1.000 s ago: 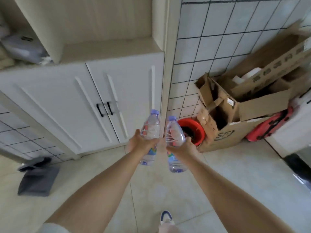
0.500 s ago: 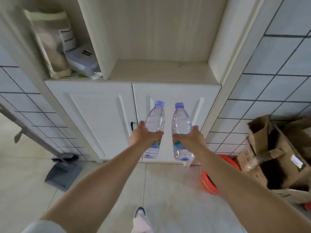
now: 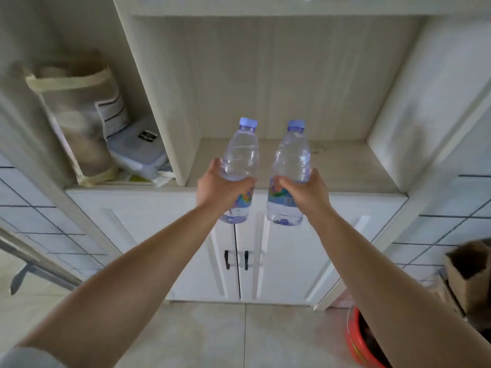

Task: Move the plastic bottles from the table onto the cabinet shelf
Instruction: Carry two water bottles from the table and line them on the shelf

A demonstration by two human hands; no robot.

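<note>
Both hands are wrapped round a bottle each: left hand (image 3: 221,188) grips the left bottle (image 3: 240,166), right hand (image 3: 305,191) the right bottle (image 3: 291,168), both upright in front of the cabinet shelf (image 3: 342,166) at 12 o'clock. They're nearly touching, so they could knock together and tip on landing.

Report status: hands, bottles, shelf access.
Left hand grips left bottle; right hand grips right bottle. Both upright, short of the open shelf. Nothing blocking.
</note>
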